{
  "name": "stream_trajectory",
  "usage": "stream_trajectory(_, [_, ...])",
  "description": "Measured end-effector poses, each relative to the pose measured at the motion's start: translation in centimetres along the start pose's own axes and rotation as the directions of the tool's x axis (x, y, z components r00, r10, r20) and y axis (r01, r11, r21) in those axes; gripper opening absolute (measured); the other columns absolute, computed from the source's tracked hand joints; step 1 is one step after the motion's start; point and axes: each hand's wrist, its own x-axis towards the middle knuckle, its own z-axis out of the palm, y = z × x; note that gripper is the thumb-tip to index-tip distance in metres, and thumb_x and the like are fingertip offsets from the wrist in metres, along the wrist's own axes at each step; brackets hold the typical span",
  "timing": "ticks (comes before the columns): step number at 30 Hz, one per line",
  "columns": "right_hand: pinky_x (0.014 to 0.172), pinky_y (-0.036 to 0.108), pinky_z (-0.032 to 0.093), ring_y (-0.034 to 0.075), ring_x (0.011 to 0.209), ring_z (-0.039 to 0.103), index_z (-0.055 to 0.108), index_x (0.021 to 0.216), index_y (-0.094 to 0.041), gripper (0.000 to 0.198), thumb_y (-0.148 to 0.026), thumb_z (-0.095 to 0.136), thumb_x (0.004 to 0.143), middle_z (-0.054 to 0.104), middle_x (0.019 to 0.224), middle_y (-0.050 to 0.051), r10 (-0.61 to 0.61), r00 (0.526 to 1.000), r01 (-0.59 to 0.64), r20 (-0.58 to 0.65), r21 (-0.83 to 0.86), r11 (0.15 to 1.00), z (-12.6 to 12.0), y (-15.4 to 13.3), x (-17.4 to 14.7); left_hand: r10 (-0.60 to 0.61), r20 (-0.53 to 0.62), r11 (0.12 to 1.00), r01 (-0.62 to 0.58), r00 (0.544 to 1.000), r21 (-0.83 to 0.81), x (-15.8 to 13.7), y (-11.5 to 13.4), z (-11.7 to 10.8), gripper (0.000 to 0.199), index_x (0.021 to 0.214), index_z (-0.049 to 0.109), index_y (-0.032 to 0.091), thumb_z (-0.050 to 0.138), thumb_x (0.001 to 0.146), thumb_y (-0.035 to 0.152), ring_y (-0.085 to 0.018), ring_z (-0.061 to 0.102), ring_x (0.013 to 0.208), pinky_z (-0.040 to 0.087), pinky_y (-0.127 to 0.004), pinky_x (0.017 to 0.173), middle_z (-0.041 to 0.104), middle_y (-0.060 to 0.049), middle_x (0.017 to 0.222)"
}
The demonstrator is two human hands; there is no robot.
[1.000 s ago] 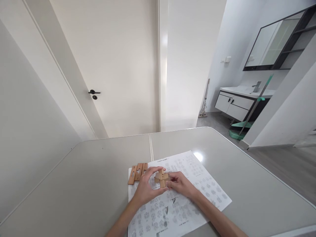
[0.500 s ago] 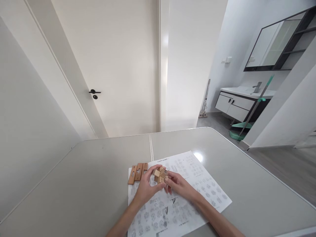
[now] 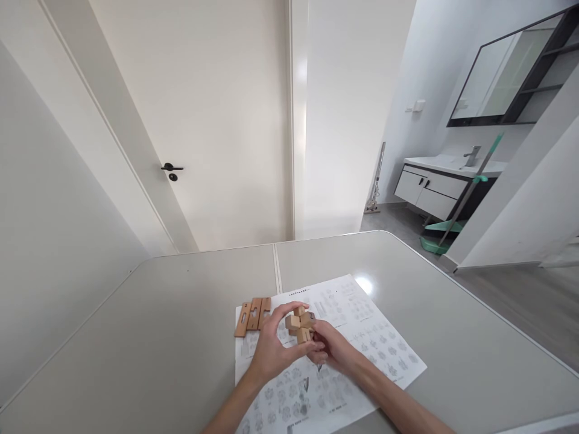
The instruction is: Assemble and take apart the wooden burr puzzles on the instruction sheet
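Head view: wooden burr puzzle held between both hands, over the left part of a printed sheet; cannot tell whether its underside meets the paper. Left hand arched in a wide C, fingertips at the far block end, thumb at the near one, a grip that likely braces the crossed blocks from opposite ends and leaves the upper faces visible. Right hand closed more tightly on the right side, fingers partly curled beneath; that looks like support from below, though exact finger contacts are hidden. Three flat slotted wooden plates lie side by side at the sheet's far left corner, just beyond the left hand, perhaps parked there to free the middle. Sheet lies flat on the grey table, its printed figures in view beside the work.
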Motion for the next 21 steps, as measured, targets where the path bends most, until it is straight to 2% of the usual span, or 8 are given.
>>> stream_trajectory(3, [0.046,0.024,0.015,0.007,0.045,0.017,0.045,0.067,-0.020,0.047,-0.056,0.059,0.094,0.022,0.054,-0.011,0.024,0.999,-0.025,0.041,0.025,0.999,0.2,-0.3,-0.3,0.023,0.037,1.000,-0.024,0.999,0.021,0.1,0.4,-0.4,0.057,0.126,0.061,0.031,0.085,0.075,0.042,-0.030,0.062,0.121,0.048,-0.046,0.106,0.067,-0.006,0.132])
stream_trajectory(8, [0.045,0.024,0.013,0.006,0.043,0.014,0.043,0.061,-0.020,0.047,-0.049,0.058,0.094,0.021,0.051,-0.011,-0.005,0.996,-0.001,0.085,0.070,0.998,0.0,-0.1,-0.4,0.057,0.061,0.997,-0.060,0.996,0.057,0.2,0.8,-0.7,0.058,0.126,0.059,0.031,0.086,0.075,0.038,-0.030,0.064,0.119,0.049,-0.047,0.104,0.069,-0.006,0.129])
stream_trajectory(13, [0.041,0.022,0.012,0.004,0.041,0.011,0.037,0.058,-0.021,0.051,-0.050,0.065,0.089,0.022,0.048,-0.012,0.077,0.993,-0.093,0.093,0.180,0.979,-0.9,0.7,-0.3,0.139,0.095,0.987,-0.145,0.986,0.071,0.4,1.0,-0.8,0.059,0.126,0.060,0.032,0.087,0.074,0.037,-0.030,0.062,0.121,0.051,-0.046,0.104,0.070,-0.006,0.128])
stream_trajectory(17, [0.037,0.021,0.009,0.002,0.037,0.008,0.033,0.057,-0.023,0.056,-0.055,0.069,0.085,0.020,0.045,-0.014,0.130,0.979,-0.170,0.157,0.274,0.947,-1.4,1.4,-0.4,0.252,0.129,0.964,-0.260,0.959,0.054,0.8,1.2,-1.1,0.061,0.128,0.061,0.031,0.088,0.074,0.039,-0.030,0.064,0.120,0.052,-0.046,0.103,0.071,-0.007,0.126])
stream_trajectory(19, [0.035,0.020,0.008,0.002,0.036,0.006,0.033,0.057,-0.023,0.057,-0.059,0.069,0.083,0.017,0.045,-0.014,0.156,0.965,-0.215,0.212,0.292,0.932,-1.1,1.5,-0.8,0.304,0.166,0.948,-0.316,0.938,0.050,0.8,1.8,-1.5,0.064,0.129,0.061,0.031,0.089,0.072,0.041,-0.031,0.065,0.118,0.052,-0.045,0.103,0.072,-0.008,0.123])
stream_trajectory(21, [0.035,0.020,0.011,0.003,0.036,0.008,0.035,0.057,-0.023,0.056,-0.060,0.068,0.082,0.018,0.045,-0.014,0.179,0.961,-0.237,0.210,0.294,0.926,-0.5,1.6,-1.7,0.357,0.214,0.927,-0.374,0.909,0.042,0.8,2.9,-1.9,0.066,0.131,0.061,0.031,0.089,0.072,0.041,-0.030,0.066,0.116,0.051,-0.044,0.103,0.073,-0.007,0.120])
